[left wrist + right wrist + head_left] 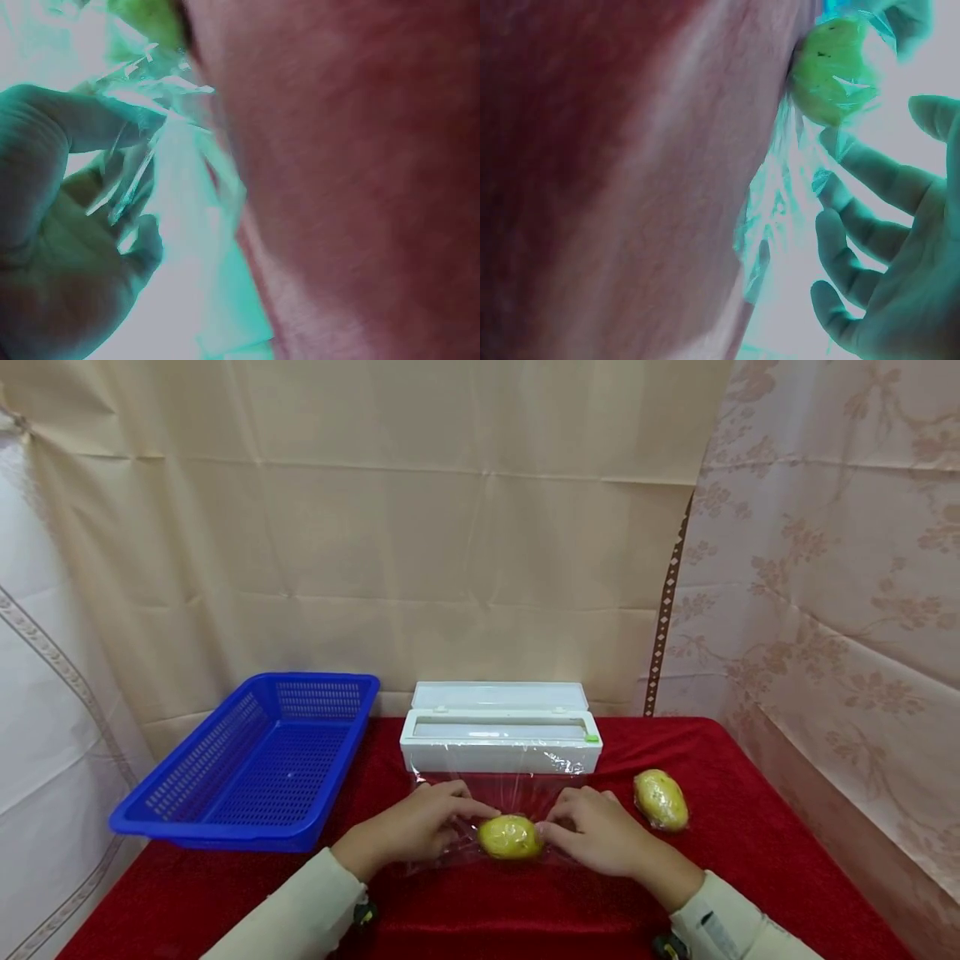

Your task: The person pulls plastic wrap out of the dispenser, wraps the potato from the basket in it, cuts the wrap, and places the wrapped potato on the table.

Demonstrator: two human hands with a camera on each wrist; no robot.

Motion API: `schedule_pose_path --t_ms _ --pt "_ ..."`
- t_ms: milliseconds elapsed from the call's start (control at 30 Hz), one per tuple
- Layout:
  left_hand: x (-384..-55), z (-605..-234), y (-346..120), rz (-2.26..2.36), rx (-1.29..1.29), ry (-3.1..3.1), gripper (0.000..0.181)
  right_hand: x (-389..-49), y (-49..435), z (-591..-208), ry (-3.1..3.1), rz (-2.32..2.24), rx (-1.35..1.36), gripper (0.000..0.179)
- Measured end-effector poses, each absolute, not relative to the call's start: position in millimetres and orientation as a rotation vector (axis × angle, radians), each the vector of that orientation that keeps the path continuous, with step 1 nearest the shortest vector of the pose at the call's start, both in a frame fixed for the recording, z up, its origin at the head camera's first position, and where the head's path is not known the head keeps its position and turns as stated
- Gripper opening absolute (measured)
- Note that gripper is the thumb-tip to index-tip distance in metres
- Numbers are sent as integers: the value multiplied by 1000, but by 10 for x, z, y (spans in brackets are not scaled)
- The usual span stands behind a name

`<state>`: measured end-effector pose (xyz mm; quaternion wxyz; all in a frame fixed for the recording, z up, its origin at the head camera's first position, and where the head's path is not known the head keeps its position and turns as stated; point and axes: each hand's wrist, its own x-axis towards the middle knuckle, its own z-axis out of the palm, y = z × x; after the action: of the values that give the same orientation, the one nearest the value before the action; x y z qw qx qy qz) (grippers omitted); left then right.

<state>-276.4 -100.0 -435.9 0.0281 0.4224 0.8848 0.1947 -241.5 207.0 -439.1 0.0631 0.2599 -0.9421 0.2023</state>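
A yellow potato (pixel 510 837) lies on a sheet of clear plastic wrap (pixel 498 791), which stretches forward to a white wrap dispenser (pixel 501 752). My left hand (pixel 425 822) is at the potato's left end; in the left wrist view its thumb and fingers (pixel 112 124) pinch crumpled wrap. At the right end is my right hand (pixel 596 831), its thumb and index finger near the potato. In the right wrist view its thumb stands apart from the lightly bent fingers (pixel 870 169), and film clings to two fingertips.
The dispenser's lid (pixel 501 695) is raised, with a green slider (pixel 592 738) at its right. A blue plastic basket (pixel 311 837) stands at the left. Another potato (pixel 661 800), wrapped in film, lies on the red cloth (pixel 772 843) at right. Curtains hang behind.
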Motion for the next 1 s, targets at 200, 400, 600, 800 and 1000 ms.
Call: schedule_pose_path --t_ms 200,400,600,800,1000 --pt "-2783 -4235 -1074 679 1225 2541 74 -2409 1960 -4370 -2869 525 710 26" --pt "-2755 -4150 -1034 599 1261 2560 52 -2418 1922 -4327 -2866 604 608 24" --pt "-2685 -4109 -925 444 1299 2715 46 -2440 1889 -4332 -2711 921 830 14" --pt "-2559 -4136 -782 250 1342 2884 64 -2404 1841 -4334 -2696 984 998 11" --pt "-2462 -4187 -679 108 1334 3021 61 -2342 1804 -4280 -2777 865 991 28"
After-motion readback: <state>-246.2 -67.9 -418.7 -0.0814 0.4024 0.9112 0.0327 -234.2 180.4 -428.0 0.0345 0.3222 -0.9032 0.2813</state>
